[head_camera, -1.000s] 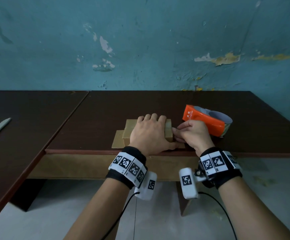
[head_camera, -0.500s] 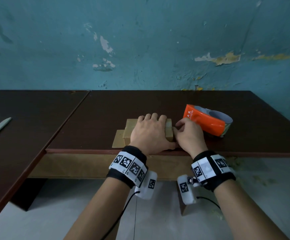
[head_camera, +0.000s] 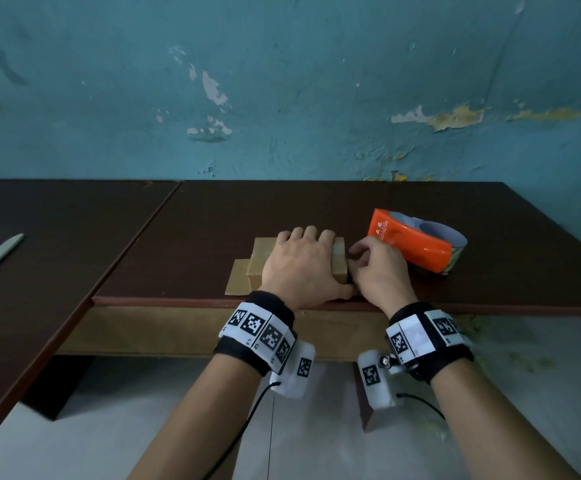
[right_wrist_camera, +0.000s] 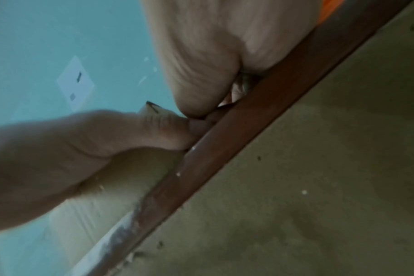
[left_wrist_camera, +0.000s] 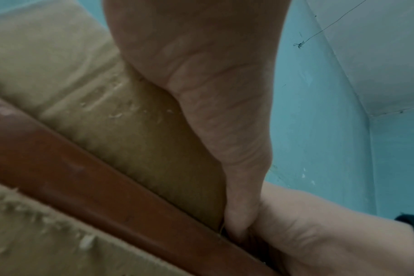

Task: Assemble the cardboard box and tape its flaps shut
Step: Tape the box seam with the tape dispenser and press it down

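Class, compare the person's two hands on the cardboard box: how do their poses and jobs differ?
The left hand lies palm-down over the cardboard box, fingers draped over its far edge; the right hand is curled, fingertips working at the box's right end. The left covers the top; the right stays beside it. Both touch the box.

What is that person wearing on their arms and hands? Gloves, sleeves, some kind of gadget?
No gloves or sleeves: the left hand and right hand are bare, as are the forearms. Each wrist carries a black band faced with white panels printed with black square-patterned markers. A small white box, also marked, hangs under each wrist, trailing a thin black cable.
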`<state>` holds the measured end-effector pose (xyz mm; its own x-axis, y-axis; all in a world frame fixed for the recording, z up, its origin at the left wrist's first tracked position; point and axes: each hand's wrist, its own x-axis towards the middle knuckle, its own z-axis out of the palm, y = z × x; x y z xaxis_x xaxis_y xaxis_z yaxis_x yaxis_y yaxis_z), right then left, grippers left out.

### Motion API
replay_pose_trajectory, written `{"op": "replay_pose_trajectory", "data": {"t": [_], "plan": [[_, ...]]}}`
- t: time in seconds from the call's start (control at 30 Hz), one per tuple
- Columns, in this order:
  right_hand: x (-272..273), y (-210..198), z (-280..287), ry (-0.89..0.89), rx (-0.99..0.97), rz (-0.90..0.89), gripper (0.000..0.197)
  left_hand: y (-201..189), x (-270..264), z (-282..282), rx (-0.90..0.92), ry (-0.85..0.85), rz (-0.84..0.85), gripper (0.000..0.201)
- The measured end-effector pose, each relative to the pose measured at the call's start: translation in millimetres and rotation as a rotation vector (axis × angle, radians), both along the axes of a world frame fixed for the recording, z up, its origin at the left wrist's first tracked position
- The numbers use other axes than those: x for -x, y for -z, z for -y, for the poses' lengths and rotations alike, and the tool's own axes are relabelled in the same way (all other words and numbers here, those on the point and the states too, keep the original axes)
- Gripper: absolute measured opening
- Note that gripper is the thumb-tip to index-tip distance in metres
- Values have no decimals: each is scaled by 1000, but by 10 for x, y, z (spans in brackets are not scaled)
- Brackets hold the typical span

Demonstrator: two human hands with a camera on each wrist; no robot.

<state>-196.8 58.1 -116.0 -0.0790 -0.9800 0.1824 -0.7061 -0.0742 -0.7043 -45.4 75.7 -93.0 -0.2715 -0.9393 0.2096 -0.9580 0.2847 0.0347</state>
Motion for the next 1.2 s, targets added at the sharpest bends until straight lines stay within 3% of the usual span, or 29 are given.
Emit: {"op": "replay_pose_trajectory", "data": {"t": [0.17, 0.47, 0.67, 0.9, 1.07, 1.2], "plan": [[-8, 5, -17, 0, 53, 110, 14, -13, -10, 2, -12, 11, -3, 91], [-12, 28, -21, -70, 105, -119, 16, -15, -13, 26, -17, 37, -19, 100], [-3, -37, -56, -129, 67, -76, 18, -1, -26, 19, 4, 53, -34, 103], [123, -125, -76, -223, 42, -227, 38, -25, -40, 24, -8, 64, -58, 100], [193, -136, -61, -135, 133, -92, 22, -47, -83, 16, 52, 75, -92, 99], [222, -139, -21, -27, 221, 120, 7, -95, -165, 8, 139, 79, -166, 101]]}}
